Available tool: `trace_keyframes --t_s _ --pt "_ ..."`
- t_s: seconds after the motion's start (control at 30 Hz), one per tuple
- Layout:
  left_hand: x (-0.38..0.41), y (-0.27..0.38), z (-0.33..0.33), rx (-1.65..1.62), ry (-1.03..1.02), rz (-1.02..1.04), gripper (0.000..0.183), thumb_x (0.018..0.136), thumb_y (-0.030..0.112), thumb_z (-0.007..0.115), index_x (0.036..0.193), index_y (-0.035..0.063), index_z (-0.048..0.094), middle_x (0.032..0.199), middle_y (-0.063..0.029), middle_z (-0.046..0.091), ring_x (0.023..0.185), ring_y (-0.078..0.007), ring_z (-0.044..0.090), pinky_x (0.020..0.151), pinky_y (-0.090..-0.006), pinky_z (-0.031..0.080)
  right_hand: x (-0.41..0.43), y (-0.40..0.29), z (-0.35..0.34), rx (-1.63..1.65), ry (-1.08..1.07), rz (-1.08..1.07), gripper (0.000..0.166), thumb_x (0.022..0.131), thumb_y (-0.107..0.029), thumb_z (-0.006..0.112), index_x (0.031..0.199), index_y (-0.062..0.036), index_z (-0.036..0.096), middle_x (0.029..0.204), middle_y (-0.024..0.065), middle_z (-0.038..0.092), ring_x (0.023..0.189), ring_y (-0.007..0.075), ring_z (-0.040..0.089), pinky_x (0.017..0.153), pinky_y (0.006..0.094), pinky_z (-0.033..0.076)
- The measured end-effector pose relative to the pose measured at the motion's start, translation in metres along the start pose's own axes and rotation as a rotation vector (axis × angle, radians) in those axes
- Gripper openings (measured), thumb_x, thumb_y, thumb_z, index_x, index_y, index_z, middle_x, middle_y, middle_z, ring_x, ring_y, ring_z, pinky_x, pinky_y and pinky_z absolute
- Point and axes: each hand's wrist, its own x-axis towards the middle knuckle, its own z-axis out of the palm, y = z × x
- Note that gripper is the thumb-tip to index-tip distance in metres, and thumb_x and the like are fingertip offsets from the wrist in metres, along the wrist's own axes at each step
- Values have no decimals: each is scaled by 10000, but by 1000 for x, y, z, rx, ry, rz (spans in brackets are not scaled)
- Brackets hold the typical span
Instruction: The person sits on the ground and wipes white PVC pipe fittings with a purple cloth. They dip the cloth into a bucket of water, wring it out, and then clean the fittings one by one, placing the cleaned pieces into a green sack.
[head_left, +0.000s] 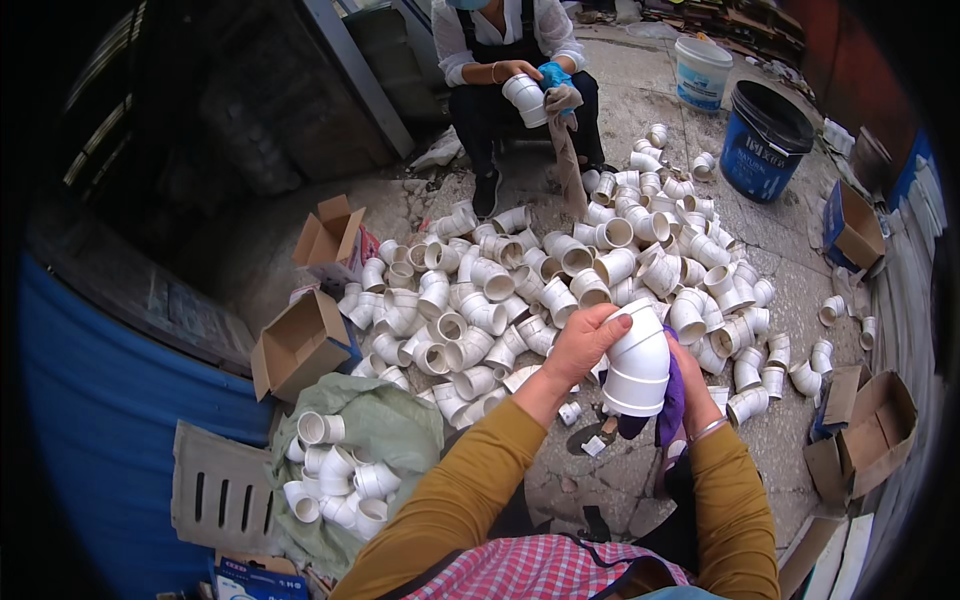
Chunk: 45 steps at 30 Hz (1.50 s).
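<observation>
Before me I hold a white plastic pipe elbow (637, 360). My left hand (581, 341) grips its upper end, with the thumb on the outer wall. On the elbow's right side, my right hand (688, 379) has a purple cloth (673, 394) pressed against it; most of those fingers are hidden behind the elbow and cloth. Beyond my hands spreads a large heap of dusty white pipe fittings (491, 277) on the ground. To my left, a green woven sack (401, 416) lies open with cleaner-looking white elbows (337, 469) in it.
Opposite sits a person (517, 45) holding a pipe elbow (525, 99) and a brown cloth (566, 142). Open cardboard boxes (304, 341) stand at left, another box (874, 427) at right. A blue bucket (765, 142) and a white bucket (701, 75) are behind the heap.
</observation>
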Motion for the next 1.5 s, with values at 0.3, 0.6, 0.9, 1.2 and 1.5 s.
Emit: trace_keyframes --t_s 0.3,0.6,0.9,1.2,1.5 --pt "23 -36 -22 545 217 -104 314 867 287 552 776 -5 626 641 23 566 587 -38 480 521 -233 395 -10 -12 -11 -702 -198 -578 610 918 -452 316 1250 56 381 1255 177 446 1184 264 403 1002 319 274" --pt "4 -18 23 672 291 64 389 821 378 568 660 27 613 544 -127 531 464 -212 486 484 -318 395 13 15 -2 -650 -12 -500 478 932 -360 353 1210 23 418 1134 144 502 1026 225 487 908 313 357" --pt "1 -13 24 645 250 205 323 675 339 697 638 23 637 559 -116 559 485 -222 532 493 -304 416 7 12 3 101 -96 -138 465 938 -406 310 1140 -20 473 1079 134 559 947 218 578 845 341 460" --pt "-3 -9 23 345 207 96 232 742 183 690 658 -24 628 585 4 558 537 -45 476 478 -214 388 13 15 3 337 -169 7 425 941 -372 317 1123 -37 503 1042 120 581 916 225 589 819 344 480" --pt "-3 1 25 -172 317 -75 257 772 217 675 658 -2 608 603 23 533 539 -43 444 484 -201 366 15 29 9 601 -351 112 410 930 -352 362 1177 -47 482 1088 104 576 946 206 577 845 323 464"
